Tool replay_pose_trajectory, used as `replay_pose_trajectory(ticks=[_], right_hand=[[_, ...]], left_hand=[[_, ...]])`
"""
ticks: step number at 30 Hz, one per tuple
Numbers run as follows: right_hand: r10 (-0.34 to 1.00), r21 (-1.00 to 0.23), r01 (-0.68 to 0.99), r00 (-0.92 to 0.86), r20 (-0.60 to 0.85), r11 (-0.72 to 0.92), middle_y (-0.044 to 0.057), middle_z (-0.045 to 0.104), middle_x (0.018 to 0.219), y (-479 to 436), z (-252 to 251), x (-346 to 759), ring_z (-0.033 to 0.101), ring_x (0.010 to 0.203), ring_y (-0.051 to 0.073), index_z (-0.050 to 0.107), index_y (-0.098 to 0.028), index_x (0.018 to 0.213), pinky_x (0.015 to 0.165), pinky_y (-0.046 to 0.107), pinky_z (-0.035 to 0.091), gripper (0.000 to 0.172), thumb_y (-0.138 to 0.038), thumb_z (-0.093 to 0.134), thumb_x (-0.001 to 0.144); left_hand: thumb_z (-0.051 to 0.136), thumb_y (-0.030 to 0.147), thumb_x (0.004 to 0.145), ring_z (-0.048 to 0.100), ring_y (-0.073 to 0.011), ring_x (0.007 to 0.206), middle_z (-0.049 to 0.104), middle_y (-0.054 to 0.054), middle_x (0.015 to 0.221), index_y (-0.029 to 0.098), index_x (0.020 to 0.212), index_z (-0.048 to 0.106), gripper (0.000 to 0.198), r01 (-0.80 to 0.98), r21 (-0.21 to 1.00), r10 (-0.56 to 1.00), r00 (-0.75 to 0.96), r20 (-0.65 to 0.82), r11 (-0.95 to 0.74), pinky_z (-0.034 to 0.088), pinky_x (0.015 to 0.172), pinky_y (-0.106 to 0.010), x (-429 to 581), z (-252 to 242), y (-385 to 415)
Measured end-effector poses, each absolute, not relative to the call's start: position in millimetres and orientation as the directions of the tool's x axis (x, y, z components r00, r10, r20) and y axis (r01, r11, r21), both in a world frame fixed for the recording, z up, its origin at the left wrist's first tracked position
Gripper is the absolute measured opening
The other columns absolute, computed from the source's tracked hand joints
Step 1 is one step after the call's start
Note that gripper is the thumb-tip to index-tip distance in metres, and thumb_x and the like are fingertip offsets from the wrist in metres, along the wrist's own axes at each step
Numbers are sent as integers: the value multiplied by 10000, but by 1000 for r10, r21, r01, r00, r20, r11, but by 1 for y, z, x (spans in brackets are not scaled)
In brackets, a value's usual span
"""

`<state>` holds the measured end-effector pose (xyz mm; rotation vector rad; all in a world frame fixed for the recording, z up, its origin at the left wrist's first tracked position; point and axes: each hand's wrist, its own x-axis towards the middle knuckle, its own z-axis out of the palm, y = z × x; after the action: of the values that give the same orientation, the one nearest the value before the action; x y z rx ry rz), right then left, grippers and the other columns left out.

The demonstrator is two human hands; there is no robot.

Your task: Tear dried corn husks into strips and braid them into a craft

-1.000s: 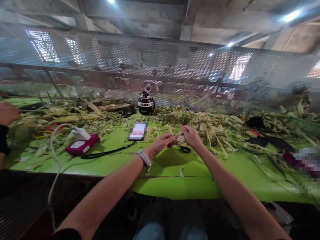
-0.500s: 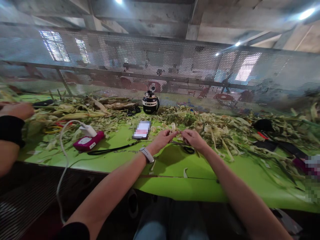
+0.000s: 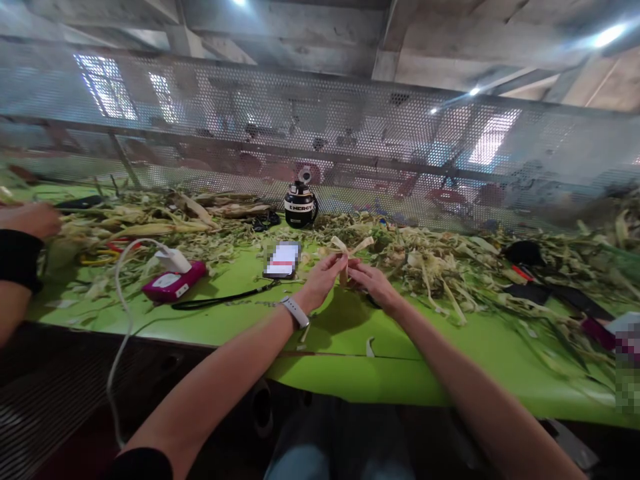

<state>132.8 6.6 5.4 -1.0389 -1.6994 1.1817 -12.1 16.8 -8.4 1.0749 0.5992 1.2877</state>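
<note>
My left hand [image 3: 323, 279] and my right hand [image 3: 369, 281] meet over the green table [image 3: 340, 347], fingers pinched on a pale strip of corn husk [image 3: 347, 252]. The strip stands up between the two hands and forks at its top. A white watch [image 3: 293, 312] is on my left wrist. Black scissors lie on the table under my right hand, mostly hidden by it.
Heaps of corn husks [image 3: 440, 267] cover the back of the table. A phone [image 3: 283, 259], a black jug [image 3: 301, 203], a pink power bank [image 3: 174, 283] with a white cable and a black lanyard [image 3: 220, 301] lie left of my hands. Another person's hand [image 3: 31, 220] works at far left. A mesh fence [image 3: 320, 140] stands behind.
My hands have drawn closer together and lifted the husk strip upright. The view has shifted slightly.
</note>
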Motion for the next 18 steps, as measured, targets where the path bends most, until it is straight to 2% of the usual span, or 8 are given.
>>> replay_pose_trajectory(ticks=[2,5,8,12,18], right_hand=[[904,-949,163,-382,190,269,-13,589,667,6,3,128,519,627,116,580,-178,716,611,241,429,333,-507,625,693],[899,-943,142,-373,229,299,-25,549,604,7,0,126,498,589,116,539,-187,662,611,257,439,373,-540,657,653],[888,-916,196,-380,259,351,-29,523,574,10,-2,127,481,565,113,516,-188,632,590,257,428,329,-491,629,693],[836,-854,279,-475,274,438,-20,520,572,10,0,131,465,556,108,489,-187,594,561,243,399,280,-393,563,769],[776,-873,260,-603,188,413,-16,527,596,2,2,128,481,565,113,535,-180,657,557,239,401,191,-330,569,770]], left_hand=[[743,384,658,633,-186,913,715,-53,865,167,923,646,356,-474,879,950,247,192,-55,456,849,-313,-10,-7,14],[734,403,666,640,-162,833,707,-47,845,163,875,650,329,-493,869,948,258,187,-37,477,785,-286,-8,-7,11],[752,413,636,618,-132,735,698,-38,794,144,807,650,335,-437,895,958,208,200,-92,472,717,-256,-7,-6,10],[754,418,623,614,-153,740,694,-44,752,131,763,657,334,-355,924,969,142,203,-142,466,715,-276,-9,-4,10],[734,436,652,623,-170,772,679,-44,713,150,741,629,318,-343,929,976,112,189,-140,465,737,-294,-14,-4,16]])
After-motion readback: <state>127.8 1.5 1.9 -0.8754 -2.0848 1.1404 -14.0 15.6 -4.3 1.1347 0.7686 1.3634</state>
